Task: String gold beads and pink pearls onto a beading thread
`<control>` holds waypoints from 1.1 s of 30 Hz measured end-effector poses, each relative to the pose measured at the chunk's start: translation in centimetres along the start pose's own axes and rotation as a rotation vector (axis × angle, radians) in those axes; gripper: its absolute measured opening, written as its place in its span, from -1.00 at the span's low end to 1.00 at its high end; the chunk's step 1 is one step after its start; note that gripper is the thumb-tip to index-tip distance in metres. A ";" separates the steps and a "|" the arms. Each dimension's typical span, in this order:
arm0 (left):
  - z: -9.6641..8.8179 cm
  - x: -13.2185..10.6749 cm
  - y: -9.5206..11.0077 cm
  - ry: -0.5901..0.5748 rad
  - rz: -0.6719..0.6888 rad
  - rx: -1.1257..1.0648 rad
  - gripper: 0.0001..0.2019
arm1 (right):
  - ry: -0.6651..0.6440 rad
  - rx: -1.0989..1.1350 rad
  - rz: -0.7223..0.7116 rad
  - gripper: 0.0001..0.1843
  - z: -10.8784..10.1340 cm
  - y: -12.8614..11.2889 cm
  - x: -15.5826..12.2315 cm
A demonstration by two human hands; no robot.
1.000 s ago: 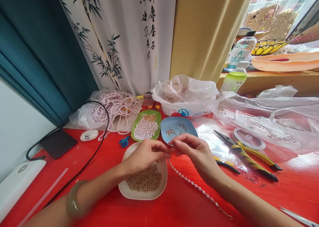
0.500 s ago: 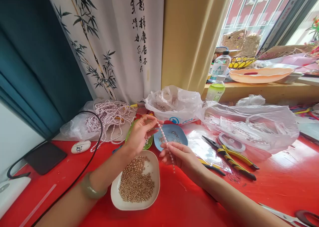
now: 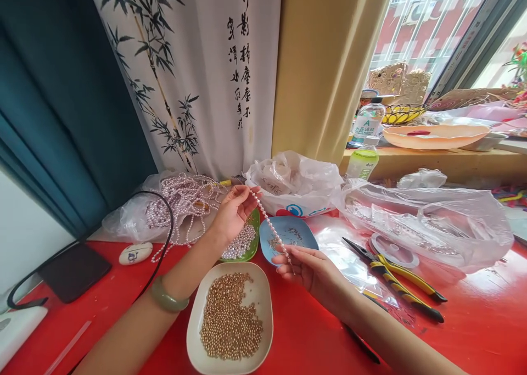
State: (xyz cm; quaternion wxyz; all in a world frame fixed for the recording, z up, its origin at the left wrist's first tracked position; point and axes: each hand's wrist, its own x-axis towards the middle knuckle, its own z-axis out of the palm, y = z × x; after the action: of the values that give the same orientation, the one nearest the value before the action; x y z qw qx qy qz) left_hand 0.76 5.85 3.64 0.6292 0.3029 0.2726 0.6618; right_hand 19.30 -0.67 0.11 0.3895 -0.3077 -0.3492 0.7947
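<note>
A short beaded strand [image 3: 269, 225] of pearls and small gold links is stretched slantwise in the air between my hands. My left hand [image 3: 234, 210] pinches its upper end above the green dish of white pearls [image 3: 244, 242]. My right hand [image 3: 307, 268] pinches the lower end, palm up, just in front of the blue dish [image 3: 288, 236] of metal findings. Below my hands a white dish [image 3: 230, 319] holds many gold beads on the red table [image 3: 473, 331]. A green bangle circles my left wrist.
Pearl strings [image 3: 181, 199] lie heaped on plastic at the back left beside a black cable and a dark phone [image 3: 74, 264]. Plastic bags [image 3: 424, 218] fill the back right. Yellow-handled pliers [image 3: 395, 279] lie at right. Bottles and trays stand on the windowsill.
The strand lay on the table with both hands joined over the gold-bead dish; now it is lifted clear, the left hand risen up and back, stretching it out.
</note>
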 end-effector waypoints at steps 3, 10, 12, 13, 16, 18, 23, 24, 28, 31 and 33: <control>0.1 -0.1 0.1 -0.006 0.004 -0.015 -0.89 | -0.003 -0.016 0.016 -0.83 0.0 0.1 0.0; 0.4 -0.3 0.1 -0.025 -0.005 -0.030 -0.88 | 0.033 -0.073 0.049 -0.85 0.2 0.1 -0.2; 0.5 -0.4 0.1 -0.027 -0.006 -0.027 -0.88 | 0.045 -0.088 0.045 -0.85 0.2 0.1 -0.2; 0.6 -0.4 0.1 -0.025 -0.004 -0.022 -0.88 | 0.050 -0.095 0.040 -0.86 0.2 0.1 -0.2; 0.8 -0.6 0.2 -0.015 -0.002 -0.006 -0.89 | 0.067 -0.135 0.010 -0.90 0.3 0.2 -0.1; 1.0 -0.8 0.2 -0.011 -0.003 -0.001 -0.89 | 0.076 -0.197 -0.021 -0.89 0.4 0.3 -0.2; 1.2 -1.0 0.1 0.006 -0.012 0.017 -0.88 | 0.100 -0.341 -0.079 -0.86 0.8 0.2 -0.4; 1.2 -1.0 0.0 0.008 -0.011 0.017 -0.88 | 0.101 -0.346 -0.083 -0.85 0.9 0.1 -0.5; 0.9 -0.7 0.1 0.016 0.005 0.002 -0.87 | 0.078 -0.357 -0.092 -0.77 1.0 0.0 -0.8; 0.7 -0.6 0.2 0.018 0.001 -0.001 -0.87 | 0.072 -0.353 -0.089 -0.76 0.9 -0.1 -0.8; 0.7 -0.6 0.2 0.016 -0.002 -0.001 -0.87 | 0.070 -0.345 -0.091 -0.76 0.8 0.0 -0.7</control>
State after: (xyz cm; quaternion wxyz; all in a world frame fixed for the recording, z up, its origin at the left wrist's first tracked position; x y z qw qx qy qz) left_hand 1.16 5.23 4.20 0.6277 0.2973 0.2776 0.6637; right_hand 19.09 -1.48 0.72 0.3787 -0.3814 -0.4802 0.6932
